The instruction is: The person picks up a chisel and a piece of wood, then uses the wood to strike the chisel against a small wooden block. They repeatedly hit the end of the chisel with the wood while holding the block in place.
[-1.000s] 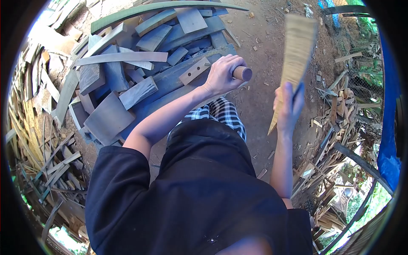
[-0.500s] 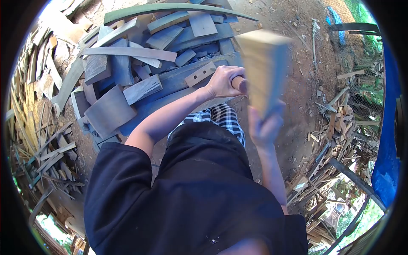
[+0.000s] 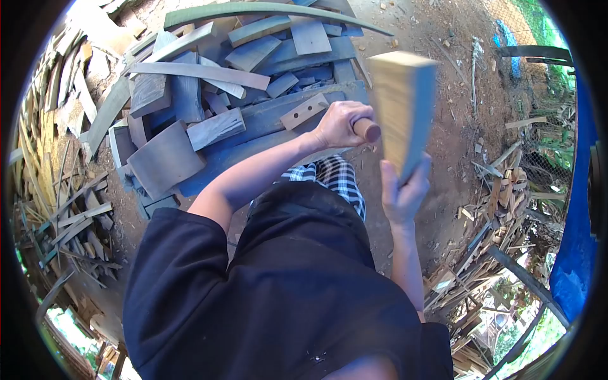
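Observation:
My left hand (image 3: 344,123) is wrapped round a round wooden handle (image 3: 367,130) whose blunt end sticks out toward the right; whatever the rest of it joins is hidden. To its right, a tapered wooden block (image 3: 405,114) stands upright, its wide end up and slightly blurred. The fingers and thumb of my right hand (image 3: 406,190) grip the block's narrow lower end. The handle's end is close beside the block's left face. Just left of my left hand, a small wood piece with two holes (image 3: 303,112) lies on a dark plank (image 3: 253,130).
A heap of cut wood blocks (image 3: 166,158) covers the work area ahead and left, with a long curved strip (image 3: 272,9) across its far side. Scrap wood lies piled at the left (image 3: 76,221) and right (image 3: 468,272). A blue tarp (image 3: 573,253) hangs at the far right.
The wooden block and my right hand have shifted slightly right and down in view. My left hand has turned a little, showing more of the handle's end. Both hands keep their grip.

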`<state>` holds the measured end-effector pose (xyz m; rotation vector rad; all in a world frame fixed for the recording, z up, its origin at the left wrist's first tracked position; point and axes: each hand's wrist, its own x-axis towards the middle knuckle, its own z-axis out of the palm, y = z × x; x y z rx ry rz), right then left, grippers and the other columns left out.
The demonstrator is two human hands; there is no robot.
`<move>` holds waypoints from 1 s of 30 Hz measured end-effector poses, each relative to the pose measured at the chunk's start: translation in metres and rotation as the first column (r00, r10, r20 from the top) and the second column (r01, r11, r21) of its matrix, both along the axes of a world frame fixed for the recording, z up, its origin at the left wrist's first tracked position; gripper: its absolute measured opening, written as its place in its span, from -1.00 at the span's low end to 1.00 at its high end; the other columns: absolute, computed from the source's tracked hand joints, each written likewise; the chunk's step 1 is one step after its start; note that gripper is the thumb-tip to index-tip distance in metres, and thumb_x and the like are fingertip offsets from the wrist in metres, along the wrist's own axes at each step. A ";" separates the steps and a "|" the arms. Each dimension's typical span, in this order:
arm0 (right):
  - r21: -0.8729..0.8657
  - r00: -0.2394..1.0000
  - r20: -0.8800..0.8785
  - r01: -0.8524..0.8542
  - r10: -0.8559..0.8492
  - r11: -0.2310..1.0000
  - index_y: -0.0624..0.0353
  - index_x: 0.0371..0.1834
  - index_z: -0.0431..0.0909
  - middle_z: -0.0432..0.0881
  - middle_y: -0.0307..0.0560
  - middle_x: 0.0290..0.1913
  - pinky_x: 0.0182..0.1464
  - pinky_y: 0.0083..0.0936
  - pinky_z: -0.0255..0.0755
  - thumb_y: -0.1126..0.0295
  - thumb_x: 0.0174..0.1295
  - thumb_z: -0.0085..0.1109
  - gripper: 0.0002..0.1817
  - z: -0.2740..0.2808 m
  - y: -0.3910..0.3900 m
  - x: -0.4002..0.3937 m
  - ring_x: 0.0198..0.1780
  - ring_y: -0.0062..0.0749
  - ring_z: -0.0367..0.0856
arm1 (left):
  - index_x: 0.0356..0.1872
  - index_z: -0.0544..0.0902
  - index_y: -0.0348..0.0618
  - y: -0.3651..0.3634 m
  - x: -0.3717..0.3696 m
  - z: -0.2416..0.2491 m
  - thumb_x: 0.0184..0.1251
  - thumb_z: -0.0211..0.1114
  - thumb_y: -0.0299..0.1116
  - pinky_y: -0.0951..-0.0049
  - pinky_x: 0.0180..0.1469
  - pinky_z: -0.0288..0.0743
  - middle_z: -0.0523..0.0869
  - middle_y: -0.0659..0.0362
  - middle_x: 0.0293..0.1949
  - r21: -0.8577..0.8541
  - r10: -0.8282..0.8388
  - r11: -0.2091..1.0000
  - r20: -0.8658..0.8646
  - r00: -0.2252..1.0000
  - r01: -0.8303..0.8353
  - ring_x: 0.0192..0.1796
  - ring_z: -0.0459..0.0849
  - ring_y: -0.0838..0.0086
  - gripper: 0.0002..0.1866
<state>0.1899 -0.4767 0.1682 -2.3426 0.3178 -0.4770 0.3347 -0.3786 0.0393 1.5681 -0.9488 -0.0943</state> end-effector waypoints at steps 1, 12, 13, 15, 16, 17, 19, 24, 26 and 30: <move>0.032 0.986 0.160 0.046 -0.050 0.998 0.25 0.03 0.38 0.67 0.17 -0.32 -0.33 -0.22 0.54 0.20 0.21 0.34 -0.52 0.003 0.001 -0.002 -0.29 0.06 0.74 | -0.35 0.66 -0.12 0.000 0.001 0.003 -0.12 0.51 -0.27 0.26 -0.25 0.60 0.70 0.04 -0.41 0.096 -0.016 0.995 -0.034 0.999 0.019 -0.30 0.73 0.14 -0.71; 0.052 0.997 -0.072 0.040 -0.036 0.998 0.25 -0.02 0.43 0.68 0.16 -0.32 -0.35 -0.19 0.53 0.18 0.25 0.32 -0.57 -0.018 -0.007 0.000 -0.29 0.10 0.74 | -0.35 0.68 -0.19 -0.014 0.000 0.007 -0.08 0.48 -0.36 0.25 -0.25 0.60 0.72 0.01 -0.36 -0.004 0.081 0.997 -0.080 0.993 -0.081 -0.29 0.73 0.10 -0.76; 0.054 0.997 -0.072 0.037 -0.033 0.998 0.25 -0.02 0.43 0.68 0.16 -0.32 -0.35 -0.19 0.53 0.18 0.25 0.32 -0.57 -0.022 -0.008 -0.003 -0.29 0.10 0.74 | -0.34 0.68 -0.18 -0.015 -0.001 0.008 -0.08 0.49 -0.36 0.24 -0.25 0.60 0.72 0.02 -0.36 0.020 0.105 0.994 -0.044 0.993 -0.105 -0.29 0.73 0.11 -0.75; 0.081 0.994 -0.034 0.103 -0.101 0.991 0.27 -0.02 0.42 0.67 0.13 -0.34 -0.34 -0.25 0.52 0.18 0.27 0.31 -0.58 -0.028 -0.011 -0.009 -0.31 -0.01 0.74 | -0.29 0.68 -0.10 -0.020 -0.002 0.012 -0.13 0.51 -0.29 0.25 -0.23 0.58 0.70 0.09 -0.41 -0.035 0.113 0.993 0.088 0.990 -0.110 -0.30 0.72 0.17 -0.68; 0.081 0.995 -0.034 0.100 -0.097 0.992 0.27 -0.02 0.42 0.67 0.13 -0.34 -0.34 -0.25 0.52 0.18 0.27 0.31 -0.58 -0.029 -0.013 -0.012 -0.31 -0.01 0.74 | -0.31 0.66 -0.08 -0.018 0.000 0.015 -0.12 0.51 -0.28 0.25 -0.24 0.56 0.68 0.11 -0.43 -0.008 0.052 0.999 0.181 0.982 -0.051 -0.32 0.70 0.19 -0.69; 0.120 0.986 -0.050 0.162 -0.157 0.979 0.27 -0.04 0.42 0.66 0.11 -0.35 -0.33 -0.27 0.51 0.17 0.28 0.30 -0.58 -0.030 -0.014 -0.017 -0.33 -0.08 0.72 | -0.33 0.64 -0.05 -0.017 0.000 0.017 -0.12 0.51 -0.26 0.25 -0.24 0.54 0.66 0.14 -0.46 0.025 -0.016 1.000 0.267 0.963 0.009 -0.33 0.69 0.21 -0.71; 0.159 0.972 -0.075 0.233 -0.224 0.959 0.28 -0.05 0.42 0.64 0.08 -0.36 -0.32 -0.29 0.50 0.16 0.30 0.29 -0.59 -0.032 -0.017 -0.026 -0.34 -0.14 0.71 | -0.38 0.63 -0.08 -0.019 -0.006 0.019 -0.05 0.49 -0.29 0.28 -0.29 0.53 0.65 0.16 -0.48 0.032 -0.046 0.999 0.274 0.961 0.039 -0.37 0.67 0.22 -0.76; 0.151 0.947 -0.050 0.320 -0.316 0.935 0.28 -0.16 0.40 0.57 -0.01 -0.42 -0.35 -0.30 0.43 0.13 0.33 0.25 -0.60 -0.036 -0.025 -0.035 -0.42 -0.27 0.59 | -0.47 0.58 -0.10 -0.027 -0.017 0.014 0.07 0.44 -0.33 0.30 -0.34 0.51 0.63 0.18 -0.50 0.012 -0.062 0.998 0.191 0.980 0.061 -0.41 0.65 0.24 -0.82; 0.167 0.938 -0.061 0.346 -0.340 0.923 0.28 -0.18 0.39 0.55 -0.02 -0.42 -0.35 -0.30 0.42 0.12 0.34 0.24 -0.60 -0.036 -0.025 -0.039 -0.42 -0.28 0.58 | -0.48 0.59 -0.11 -0.026 -0.019 0.013 0.12 0.43 -0.32 0.30 -0.35 0.51 0.62 0.18 -0.51 0.032 -0.073 0.997 0.200 0.977 0.068 -0.42 0.64 0.24 -0.83; 0.143 0.935 -0.083 0.354 -0.345 0.924 0.29 -0.18 0.40 0.55 0.00 -0.40 -0.34 -0.31 0.42 0.11 0.34 0.24 -0.59 -0.039 -0.026 -0.041 -0.40 -0.29 0.57 | -0.35 0.62 -0.02 -0.022 -0.017 0.011 -0.17 0.51 -0.30 0.29 -0.24 0.52 0.68 0.22 -0.41 0.085 -0.048 0.996 0.177 0.983 0.033 -0.30 0.67 0.25 -0.70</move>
